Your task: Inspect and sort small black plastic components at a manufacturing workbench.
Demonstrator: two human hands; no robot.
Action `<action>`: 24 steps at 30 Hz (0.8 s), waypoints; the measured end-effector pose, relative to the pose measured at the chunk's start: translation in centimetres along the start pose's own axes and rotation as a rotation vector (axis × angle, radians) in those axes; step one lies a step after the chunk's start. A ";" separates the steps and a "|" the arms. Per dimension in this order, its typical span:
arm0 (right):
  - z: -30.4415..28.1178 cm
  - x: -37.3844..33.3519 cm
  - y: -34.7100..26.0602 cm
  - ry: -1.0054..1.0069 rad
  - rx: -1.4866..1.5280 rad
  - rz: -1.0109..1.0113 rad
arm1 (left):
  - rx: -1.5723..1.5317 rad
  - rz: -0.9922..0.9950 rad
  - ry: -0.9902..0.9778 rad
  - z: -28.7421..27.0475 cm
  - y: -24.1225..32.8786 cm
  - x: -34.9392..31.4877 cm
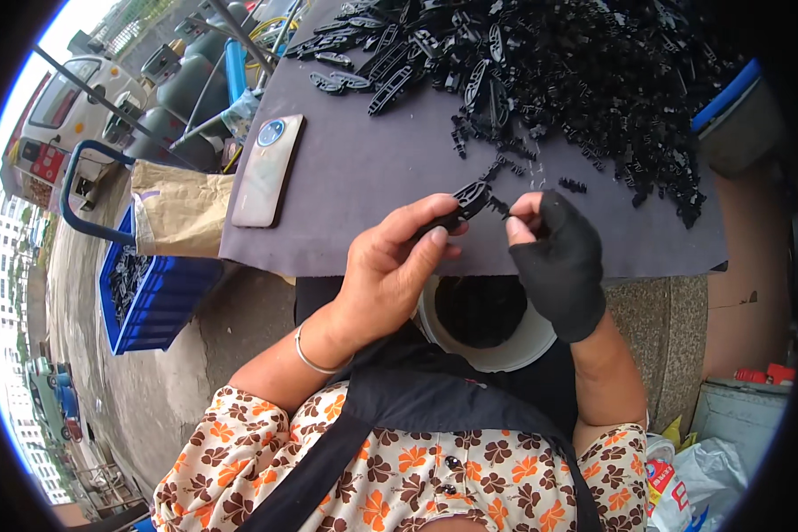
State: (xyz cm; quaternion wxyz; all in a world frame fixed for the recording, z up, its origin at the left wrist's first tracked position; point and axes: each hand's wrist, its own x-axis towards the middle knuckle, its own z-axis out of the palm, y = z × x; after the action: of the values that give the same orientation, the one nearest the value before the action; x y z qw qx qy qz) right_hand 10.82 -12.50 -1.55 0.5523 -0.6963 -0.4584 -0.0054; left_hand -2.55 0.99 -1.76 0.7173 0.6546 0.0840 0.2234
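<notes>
Over tbl (pixel 346 164), L hand (pixel 386 270) grips blk pc (pixel 473 197), near end hidden, long axis twd far R; R hand (pixel 560 266) pinches strip (pixel 497 207).

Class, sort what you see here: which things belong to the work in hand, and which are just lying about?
Belongs to the work:
Left hand, holding a long black part
Gloved right hand, apparently pinching a small black piece
Heaped black parts on the grey tabletop
Blue crate holding black pieces, probably

Apparently just lying about:
Phone
White plastic bag
</notes>
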 end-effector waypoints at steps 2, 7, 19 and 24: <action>0.0 -0.8 -0.5 -0.087 0.146 0.210 | 0.200 0.212 -0.027 0.3 -0.5 -0.6; 0.5 -1.5 -1.7 -0.228 0.567 0.510 | 0.619 0.495 -0.023 1.5 -0.3 -0.9; -3.3 0.8 -3.7 -0.192 0.047 0.128 | 0.443 0.304 -0.178 0.6 1.8 -0.6; -3.8 -1.7 -3.0 -0.438 0.050 0.243 | 0.399 0.181 -0.269 1.2 2.4 -1.6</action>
State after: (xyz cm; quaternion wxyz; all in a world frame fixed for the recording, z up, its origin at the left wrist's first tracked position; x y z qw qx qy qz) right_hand 9.75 -16.62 1.34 0.4535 -0.7169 -0.4800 0.2235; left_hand -3.98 -0.64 0.49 0.5557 0.8119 -0.0289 0.1766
